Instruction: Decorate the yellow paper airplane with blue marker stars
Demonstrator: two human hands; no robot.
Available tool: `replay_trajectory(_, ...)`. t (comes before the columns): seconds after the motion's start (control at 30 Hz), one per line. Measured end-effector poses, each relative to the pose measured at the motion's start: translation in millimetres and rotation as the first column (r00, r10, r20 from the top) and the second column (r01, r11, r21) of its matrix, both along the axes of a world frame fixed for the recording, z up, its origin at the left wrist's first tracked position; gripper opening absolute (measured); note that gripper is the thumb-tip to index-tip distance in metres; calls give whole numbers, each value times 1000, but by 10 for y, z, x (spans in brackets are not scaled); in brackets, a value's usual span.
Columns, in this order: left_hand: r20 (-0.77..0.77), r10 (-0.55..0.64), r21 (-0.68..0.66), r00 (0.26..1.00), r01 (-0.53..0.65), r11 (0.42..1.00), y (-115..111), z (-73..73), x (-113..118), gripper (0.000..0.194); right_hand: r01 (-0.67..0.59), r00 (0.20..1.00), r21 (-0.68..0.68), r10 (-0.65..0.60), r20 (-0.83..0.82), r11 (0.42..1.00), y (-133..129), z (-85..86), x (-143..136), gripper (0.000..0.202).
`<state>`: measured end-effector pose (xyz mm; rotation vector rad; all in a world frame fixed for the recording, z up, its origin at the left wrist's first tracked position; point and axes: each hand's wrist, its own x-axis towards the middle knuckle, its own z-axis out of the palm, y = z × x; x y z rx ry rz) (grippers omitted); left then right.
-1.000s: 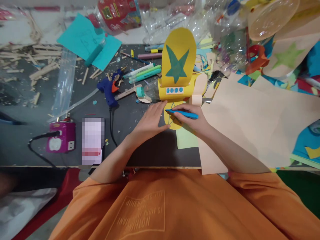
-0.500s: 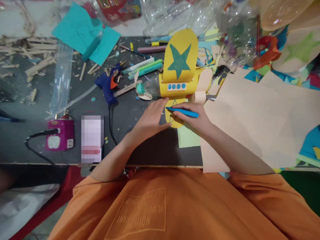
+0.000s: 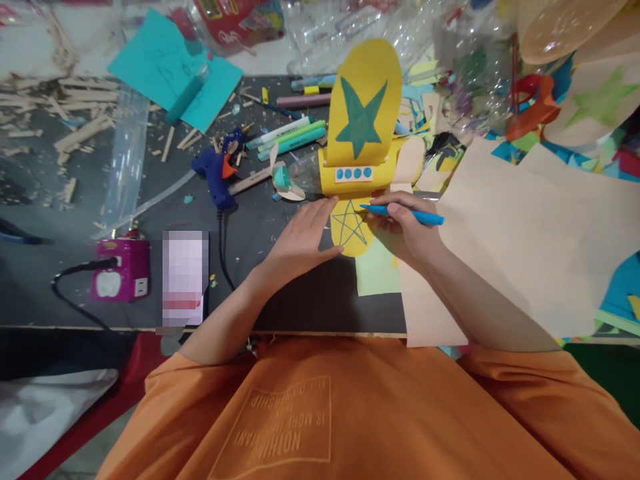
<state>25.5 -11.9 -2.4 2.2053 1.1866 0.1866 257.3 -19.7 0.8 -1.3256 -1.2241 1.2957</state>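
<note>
A toy plane lies on the dark table, its clear bottle body wrapped in yellow paper (image 3: 329, 180). The far yellow wing (image 3: 370, 60) carries a filled green star (image 3: 359, 120); a star outline is drawn on the near wing (image 3: 353, 248). My left hand (image 3: 303, 239) rests flat with fingers stretched, fingertips on the near wing's left edge. My right hand (image 3: 415, 230) pinches a slim blue marker (image 3: 429, 218), its tip at the star's right point. Left of the body sits a teal bottle cap (image 3: 283, 177) with pale propeller blades. A pale tail piece (image 3: 409, 160) stands at the right.
A blue glue gun (image 3: 213, 173), several markers (image 3: 295, 140) and a phone (image 3: 184, 277) lie left of the plane. A purple power adapter (image 3: 120, 270) stands farther left. Large peach paper sheets (image 3: 525, 233) cover the right side. Clear plastic bottles (image 3: 350, 33) crowd the back.
My right hand has moved right with the marker, uncovering the star outline, whose lines now show closed on the near wing. My left hand has stayed in place.
</note>
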Motion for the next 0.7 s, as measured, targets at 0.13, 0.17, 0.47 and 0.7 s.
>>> replay_trajectory(0.13, 7, -19, 53, 1000, 19, 998, -12, -19, -13, 83, -9, 1000, 34, 8, 15, 999, 27, -24, 36, 36)
replay_trajectory(0.17, 7, -22, 65, 1000, 22, 998, -14, -23, -17, 82, -13, 1000, 43, 12, 16, 999, 29, -34, 33, 38)
replay_trajectory(0.47, 25, -64, 173, 998, 59, 983, -21, -69, -41, 84, -112, 993, 35, 111, 46, 993, 46, -34, 19, 31)
replay_trajectory(0.7, 70, -63, 231, 996, 45, 972, -24, -99, -50, 81, -135, 989, 31, 133, 72, 990, 2, 1, -12, 22)
